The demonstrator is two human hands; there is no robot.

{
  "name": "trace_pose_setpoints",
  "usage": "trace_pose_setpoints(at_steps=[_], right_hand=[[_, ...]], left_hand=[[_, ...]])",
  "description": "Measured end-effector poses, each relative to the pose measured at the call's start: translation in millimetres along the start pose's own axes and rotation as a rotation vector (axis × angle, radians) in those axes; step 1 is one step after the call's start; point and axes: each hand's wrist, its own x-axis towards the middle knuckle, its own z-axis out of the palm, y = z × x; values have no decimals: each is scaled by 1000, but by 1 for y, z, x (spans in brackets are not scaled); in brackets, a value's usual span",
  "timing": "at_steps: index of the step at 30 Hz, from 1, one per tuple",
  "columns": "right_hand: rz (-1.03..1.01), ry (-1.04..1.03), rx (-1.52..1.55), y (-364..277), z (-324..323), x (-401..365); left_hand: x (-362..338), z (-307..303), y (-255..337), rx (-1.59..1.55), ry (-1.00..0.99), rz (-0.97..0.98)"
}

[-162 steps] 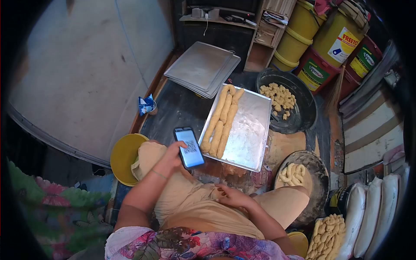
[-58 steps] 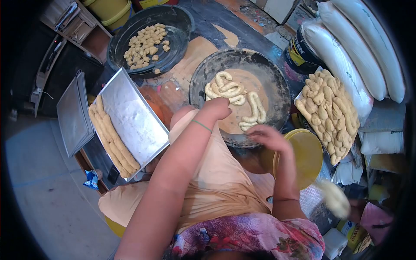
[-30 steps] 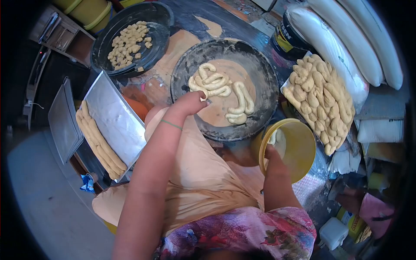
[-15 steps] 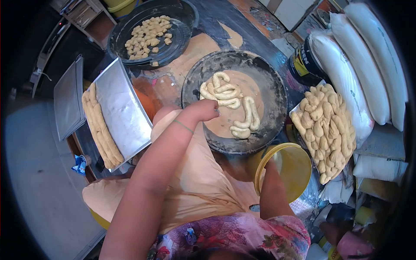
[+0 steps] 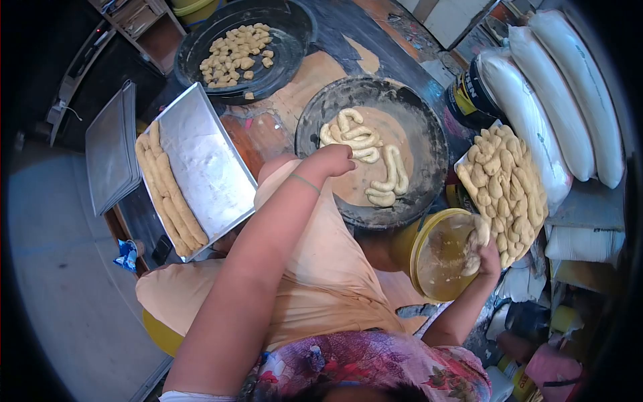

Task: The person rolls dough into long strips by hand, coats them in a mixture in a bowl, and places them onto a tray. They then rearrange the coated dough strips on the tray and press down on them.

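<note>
Left hand (image 5: 333, 161) at the round pan (image 5: 321, 112), right hand (image 5: 489, 258) at the yellow bowl (image 5: 435, 265).
Pan dark and flour-dusted, hemmed by the baking tray (image 5: 209, 161) on its left and heaped dough twists (image 5: 506, 181) on its right. Open room only on the tray's bare half and along the pan's near edge. Bowl tilted, just below the pan rim, floury inside. Left hand curled closed at the pan's near rim, beside pale dough ropes (image 5: 362, 140). Right hand grips a soft, pale dough lump (image 5: 473, 245) at the bowl's far rim.
</note>
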Motion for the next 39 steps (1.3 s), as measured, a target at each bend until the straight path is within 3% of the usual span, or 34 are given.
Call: trace_pose_setpoints(at_steps=[1,2,6,10,12,15,16,18,19,20,21,23,24,26,28,31,36,39], right_hand=[[-5,-160,-20,-20,-2,4],[-42,-95,-147,-43,15,7],[-187,-313,-363,-129,91,35],[-238,-198,-710,-136,158,98],[-398,-62,-1071,-106,176,143],[-343,40,-1010,-39,198,200],[-220,32,-1003,-23,208,209],[-64,-37,-1050,63,212,256],[-103,-67,-971,83,221,247],[320,-261,-852,128,218,266],[248,-510,-1163,182,215,281],[401,-444,-1125,247,219,269],[332,-506,-1127,307,211,270],[340,-361,-1089,353,223,285],[484,58,-989,332,279,268],[309,-169,-780,302,331,269],[238,-175,-434,288,334,294],[221,21,-61,254,316,327]], left_hand=[[0,1,-1,-19,15,-11],[1,1,-2,-37,34,-21],[-12,-13,5,-81,236,-134],[-12,-22,-3,-125,278,-227],[-13,-24,-3,-110,243,-240],[-13,-26,-1,-121,228,-262],[-13,-27,0,-130,229,-271],[-13,-26,-2,-197,372,-240],[-13,-26,-3,-234,446,-225],[-13,-26,-6,-267,506,-199],[-12,-27,-10,-299,568,-172],[-9,-30,-14,-372,653,-121],[-8,-32,-16,-416,675,-94],[-16,-40,-6,-439,655,-121],[-12,-39,-6,-452,658,-96],[-11,-42,2,-525,686,-55],[-8,-41,2,-506,685,-11],[-14,-41,3,-251,282,-108]])
